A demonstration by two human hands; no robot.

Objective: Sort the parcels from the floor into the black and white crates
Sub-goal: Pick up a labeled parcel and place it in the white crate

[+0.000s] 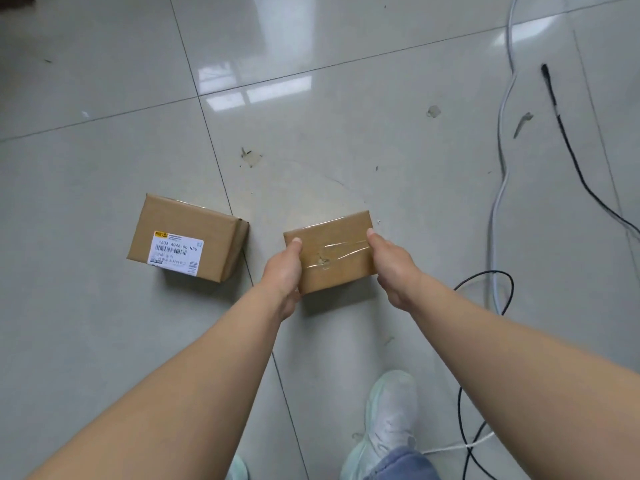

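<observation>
Above the glossy grey tile floor (104, 168), two bare hands clasp one small brown cardboard parcel (334, 252), taped across its top: the left hand (282, 275) grips its left end, the right hand (394, 268) its right end. Its long axis runs left to right, tilted slightly. A second labelled parcel (188, 239) lies left of it. Two cables (498, 188) trail on the right.

Head view, steeply down, floor (104, 81) near
</observation>
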